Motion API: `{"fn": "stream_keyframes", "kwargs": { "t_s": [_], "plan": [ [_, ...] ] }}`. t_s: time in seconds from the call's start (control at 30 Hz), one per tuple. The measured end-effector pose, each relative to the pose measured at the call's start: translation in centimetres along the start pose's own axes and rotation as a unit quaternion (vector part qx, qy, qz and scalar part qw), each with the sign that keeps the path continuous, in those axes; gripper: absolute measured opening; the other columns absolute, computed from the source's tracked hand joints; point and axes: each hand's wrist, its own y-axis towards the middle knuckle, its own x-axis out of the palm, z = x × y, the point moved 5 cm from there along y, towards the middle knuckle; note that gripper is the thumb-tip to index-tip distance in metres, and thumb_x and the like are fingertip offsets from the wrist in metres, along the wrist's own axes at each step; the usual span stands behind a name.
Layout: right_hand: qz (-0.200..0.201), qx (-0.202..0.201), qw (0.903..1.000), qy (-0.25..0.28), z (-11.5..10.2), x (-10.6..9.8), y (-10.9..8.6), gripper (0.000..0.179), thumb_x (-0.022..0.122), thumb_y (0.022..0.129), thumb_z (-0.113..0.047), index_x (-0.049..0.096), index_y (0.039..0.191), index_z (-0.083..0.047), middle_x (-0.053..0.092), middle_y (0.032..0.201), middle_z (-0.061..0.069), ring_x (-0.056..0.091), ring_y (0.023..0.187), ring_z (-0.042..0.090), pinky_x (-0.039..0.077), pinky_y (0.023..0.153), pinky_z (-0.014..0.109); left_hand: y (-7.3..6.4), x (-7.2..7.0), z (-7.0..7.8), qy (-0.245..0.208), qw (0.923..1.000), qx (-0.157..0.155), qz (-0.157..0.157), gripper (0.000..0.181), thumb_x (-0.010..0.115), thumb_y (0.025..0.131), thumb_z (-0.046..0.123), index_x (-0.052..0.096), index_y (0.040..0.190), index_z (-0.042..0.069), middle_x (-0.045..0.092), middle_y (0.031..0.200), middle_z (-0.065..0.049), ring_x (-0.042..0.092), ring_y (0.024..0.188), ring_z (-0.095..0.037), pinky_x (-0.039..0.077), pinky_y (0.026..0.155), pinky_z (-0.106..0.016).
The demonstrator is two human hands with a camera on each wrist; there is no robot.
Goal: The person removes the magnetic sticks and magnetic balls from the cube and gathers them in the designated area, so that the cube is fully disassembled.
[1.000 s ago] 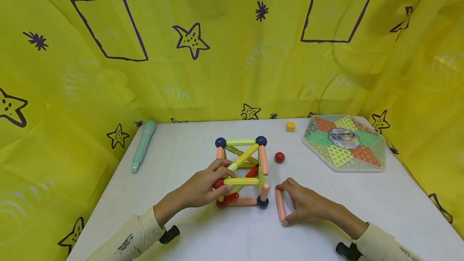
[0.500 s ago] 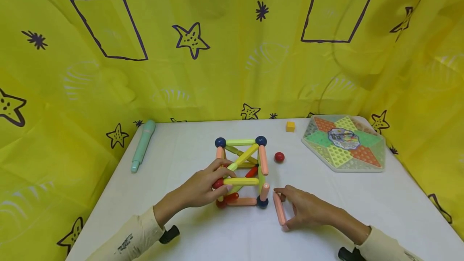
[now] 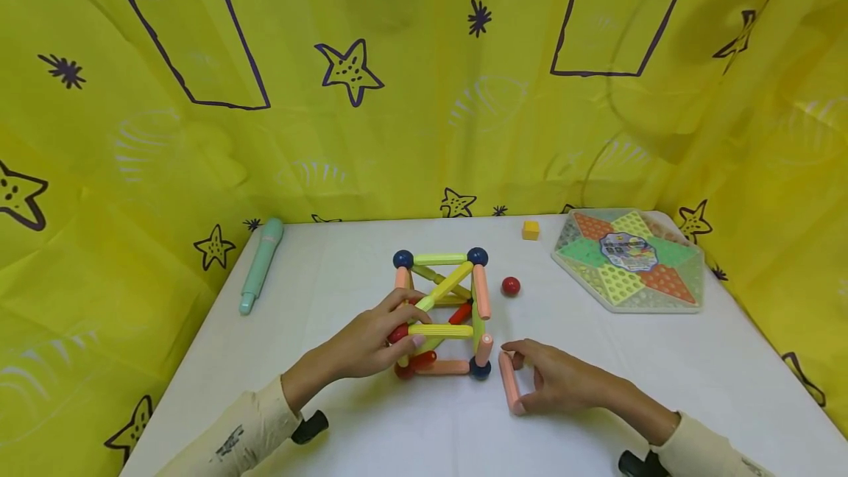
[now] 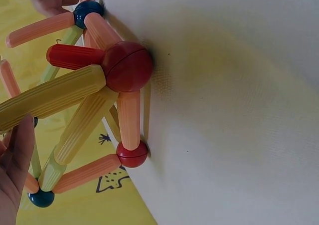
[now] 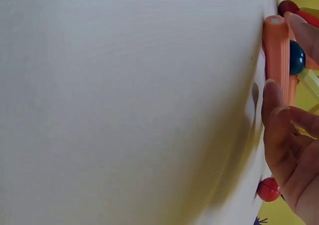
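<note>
A box-like frame of magnetic rods and balls stands mid-table, built from pink, yellow, green and red rods [image 3: 444,368] with dark blue and red balls. My left hand [image 3: 371,343] holds its near left side, by the upper red ball [image 3: 398,334]. In the left wrist view, that thumb presses a yellow magnetic rod [image 4: 60,93]. My right hand [image 3: 566,377] pinches a loose pink magnetic rod [image 3: 509,383] end to end between thumb and fingers. This rod is just right of the frame's near blue ball [image 3: 480,368]. One short pink rod [image 3: 484,349] points up from that ball.
A loose red ball [image 3: 511,286] lies right of the frame, with a small yellow cube [image 3: 531,230] behind it. At the back right sits a Chinese checkers box [image 3: 629,263]. A mint-green microphone-shaped thing [image 3: 262,267] lies at the left. Yellow patterned cloth [image 3: 411,146] borders the table.
My right hand has shifted slightly left and toward me with the pink rod, closer to the frame, then nearly stopped. My left hand and the frame stay in place.
</note>
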Motion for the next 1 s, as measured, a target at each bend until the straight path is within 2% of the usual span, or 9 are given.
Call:
{"fn": "stream_keyframes", "kwargs": {
  "t_s": [0.13, 0.3, 0.47, 0.63, 1.0],
  "plan": [
    [0.029, -0.038, 0.9988, 0.012, -0.5, -0.7, 0.1, 0.067, 0.078, 0.088, -0.035, 0.050, 0.140, -0.002, 0.061, 0.118, 0.007, 0.052, 0.067, 0.002, 0.046, 0.059, 0.021, 0.0, 0.0, 0.0, -0.006, 1.0000, 0.003, 0.002, 0.026, 0.055, 0.104, 0.038, 0.061, 0.123, 0.022, 0.043, 0.148, -0.003, 0.062, 0.108, -0.018, 0.055, 0.081, -0.024],
    [0.082, -0.091, 0.9916, 0.040, -1.7, -1.1, 0.9, 0.042, 0.073, 0.093, -0.028, 0.061, 0.130, -0.010, 0.065, 0.117, 0.012, 0.056, 0.069, 0.003, 0.049, 0.060, 0.023, 0.0, 0.0, -0.1, -0.006, 1.0000, 0.003, 0.003, 0.026, 0.054, 0.104, 0.039, 0.061, 0.123, 0.022, 0.043, 0.148, -0.003, 0.062, 0.108, -0.018, 0.055, 0.081, -0.023],
    [0.099, -0.114, 0.9871, 0.054, -2.9, -0.7, 2.2, 0.027, 0.073, 0.092, -0.030, 0.068, 0.115, -0.019, 0.067, 0.107, 0.001, 0.058, 0.071, 0.007, 0.051, 0.062, 0.025, -0.1, 0.0, -0.1, -0.002, 0.9999, 0.007, 0.008, 0.024, 0.054, 0.104, 0.036, 0.061, 0.123, 0.022, 0.043, 0.148, -0.003, 0.063, 0.106, -0.018, 0.055, 0.080, -0.024],
    [0.097, -0.149, 0.9836, 0.031, -3.6, 0.0, 2.9, 0.010, 0.070, 0.095, -0.027, 0.067, 0.100, -0.019, 0.064, 0.094, -0.008, 0.057, 0.075, 0.006, 0.052, 0.066, 0.023, -0.1, 0.0, 0.0, 0.009, 0.9998, 0.015, 0.012, 0.023, 0.054, 0.104, 0.034, 0.061, 0.122, 0.022, 0.043, 0.148, -0.003, 0.063, 0.108, -0.019, 0.055, 0.083, -0.029],
    [0.091, -0.131, 0.9871, -0.016, -4.0, 0.2, 2.9, 0.007, 0.067, 0.096, -0.025, 0.063, 0.095, -0.020, 0.058, 0.087, -0.013, 0.053, 0.072, 0.004, 0.048, 0.063, 0.021, -0.1, 0.0, -0.1, 0.003, 0.9999, 0.010, 0.012, 0.022, 0.055, 0.104, 0.034, 0.061, 0.121, 0.023, 0.043, 0.148, -0.003, 0.063, 0.105, -0.018, 0.054, 0.080, -0.026]
  ]
}}
